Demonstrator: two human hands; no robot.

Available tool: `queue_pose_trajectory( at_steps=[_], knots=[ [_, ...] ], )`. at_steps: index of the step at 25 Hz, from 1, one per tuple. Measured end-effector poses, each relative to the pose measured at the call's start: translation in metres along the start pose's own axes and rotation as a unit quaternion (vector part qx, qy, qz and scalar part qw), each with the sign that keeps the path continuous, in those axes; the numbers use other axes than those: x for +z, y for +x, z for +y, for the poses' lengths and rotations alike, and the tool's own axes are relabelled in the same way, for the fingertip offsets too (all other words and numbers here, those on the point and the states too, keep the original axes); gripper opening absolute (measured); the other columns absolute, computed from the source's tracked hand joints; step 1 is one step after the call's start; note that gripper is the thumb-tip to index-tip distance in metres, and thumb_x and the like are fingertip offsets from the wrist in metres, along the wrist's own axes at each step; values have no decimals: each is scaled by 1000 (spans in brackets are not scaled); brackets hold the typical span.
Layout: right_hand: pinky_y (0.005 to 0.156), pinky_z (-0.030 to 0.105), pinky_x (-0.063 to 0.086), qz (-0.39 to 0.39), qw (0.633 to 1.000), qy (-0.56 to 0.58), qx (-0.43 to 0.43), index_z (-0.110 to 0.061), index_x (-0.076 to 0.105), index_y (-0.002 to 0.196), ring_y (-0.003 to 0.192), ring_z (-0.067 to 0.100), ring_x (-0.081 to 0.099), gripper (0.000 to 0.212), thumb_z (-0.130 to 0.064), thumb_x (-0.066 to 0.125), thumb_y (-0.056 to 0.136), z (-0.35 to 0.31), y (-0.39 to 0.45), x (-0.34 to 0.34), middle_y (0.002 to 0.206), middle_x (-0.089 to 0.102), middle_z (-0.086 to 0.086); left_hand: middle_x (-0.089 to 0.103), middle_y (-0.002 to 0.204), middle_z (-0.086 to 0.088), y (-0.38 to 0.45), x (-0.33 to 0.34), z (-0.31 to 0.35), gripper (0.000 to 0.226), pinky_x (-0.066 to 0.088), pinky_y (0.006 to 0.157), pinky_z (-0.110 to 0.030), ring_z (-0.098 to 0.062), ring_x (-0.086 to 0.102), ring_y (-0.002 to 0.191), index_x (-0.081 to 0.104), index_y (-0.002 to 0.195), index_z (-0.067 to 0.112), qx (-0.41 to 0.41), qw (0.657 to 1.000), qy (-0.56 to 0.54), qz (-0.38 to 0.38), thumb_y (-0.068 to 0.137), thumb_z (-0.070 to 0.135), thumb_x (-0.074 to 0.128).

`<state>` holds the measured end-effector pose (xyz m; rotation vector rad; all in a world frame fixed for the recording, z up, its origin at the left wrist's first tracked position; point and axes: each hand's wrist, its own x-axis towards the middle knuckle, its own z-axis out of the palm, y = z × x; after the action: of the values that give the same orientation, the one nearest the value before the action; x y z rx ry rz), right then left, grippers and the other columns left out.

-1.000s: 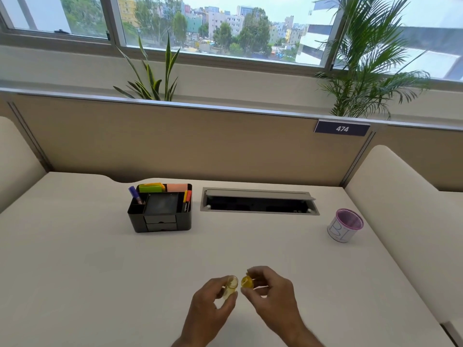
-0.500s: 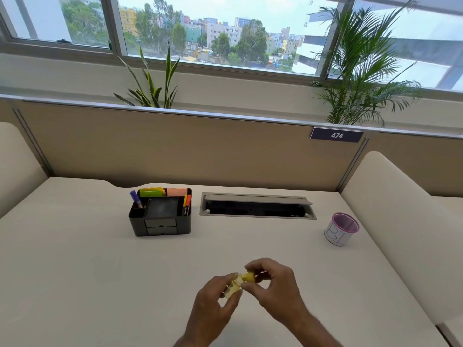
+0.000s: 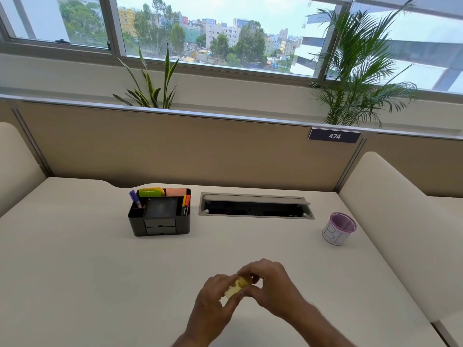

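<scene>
1. Both hands meet low in the middle of the view, over the near part of the desk [image 3: 75, 271]. We cannot tell whether either wrist rests on it.
2. The left hand [image 3: 213, 304] has its thumb and fingers curled round the lower end of a small pale-yellow bottle [image 3: 231, 291]. The bottle is tilted, with its top pointing up and to the right.
3. The right hand [image 3: 273, 289] pinches a yellow cap [image 3: 243, 281] between thumb and curled fingertips. The cap sits against the bottle's upper end. Fingers hide the joint, so we cannot tell whether it is fully seated.
4. Our reading of the hold is that one hand steadies the body while the other works the cap. This suits twisting or pressing the cap at the neck. The tilt turns the neck towards the right hand's fingertips, which probably makes the turn easier.
5. The bottle is in hand, not on the desk, and is well apart from everything else there.
6. At the back left stands a black organiser [image 3: 160, 221] with pens and sticky notes. Just to its right is an open cable hatch [image 3: 255, 206]. A purple mesh cup [image 3: 339, 229] stands far to the right.
7. As a risk, we judge that both parts are small and smooth, so a loose pinch could let the cap slip or seat crooked.
</scene>
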<state>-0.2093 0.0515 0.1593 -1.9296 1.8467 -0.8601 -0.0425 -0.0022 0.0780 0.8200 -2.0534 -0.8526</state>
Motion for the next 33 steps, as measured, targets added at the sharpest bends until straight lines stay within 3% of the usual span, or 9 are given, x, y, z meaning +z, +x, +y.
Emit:
queue_pose_trajectory(
  at_steps=[4,9,13,15,17,20,26,31,33],
  knots=[
    [73,30,56,-12,1000,-3,-5,-27,73,95,78,11,63,24,-24,85,74,2,-2,0,83,75,-9,65,102,16,-2,1,-3,39,52,74,-23,-7,57,95,58,122,39,-3,1000,9,-26,87,29,73],
    [74,28,56,-17,1000,-4,-13,-29,72,97,80,9,63,24,-24,83,76,5,-2,4,87,76,-11,59,106,22,-6,2,-5,43,44,80,-14,-3,52,101,46,130,45,-8,998,12,-61,94,26,61],
    [76,26,56,-30,999,-8,-14,-32,73,101,83,7,64,27,-23,83,77,6,0,5,92,76,-14,50,96,42,-6,-2,-2,56,39,79,-8,8,46,93,34,138,45,10,995,18,-99,93,17,52],
    [76,25,57,-39,999,-1,-12,-33,74,101,83,8,65,28,-24,84,77,5,1,3,92,76,-14,51,92,37,-5,-5,-2,60,40,78,-9,6,46,90,32,140,44,17,994,16,-105,92,12,51],
    [75,25,57,-43,999,3,-10,-31,75,100,81,9,66,27,-24,85,75,4,2,0,90,77,-12,52,93,30,-5,-8,-2,60,42,76,-12,1,48,88,34,140,42,26,994,16,-107,92,11,51],
    [74,28,58,-36,999,-3,-8,-29,75,99,79,9,66,27,-26,86,74,4,2,-1,87,77,-9,53,89,40,-4,-10,-2,55,42,74,-11,5,49,85,42,135,43,32,995,18,-90,91,12,55],
    [75,28,57,-46,999,-5,-12,-27,74,99,79,11,66,25,-26,84,76,6,-2,2,85,77,-7,53,86,44,-7,-9,-5,44,40,71,-11,2,50,79,51,125,42,24,995,13,-101,92,13,57],
    [74,27,57,-53,998,12,-11,-25,75,95,77,12,68,26,-29,86,72,3,-4,2,83,78,-7,59,86,24,-6,-11,-8,42,41,72,-13,-4,53,79,55,125,39,25,992,-17,-125,93,13,53],
    [72,30,58,-38,999,17,-9,-26,74,95,74,11,69,25,-27,86,73,3,-4,4,82,78,-7,57,80,29,-5,-11,-8,36,42,70,-14,-5,53,77,57,121,37,25,994,-11,-107,92,16,53]
  ],
)
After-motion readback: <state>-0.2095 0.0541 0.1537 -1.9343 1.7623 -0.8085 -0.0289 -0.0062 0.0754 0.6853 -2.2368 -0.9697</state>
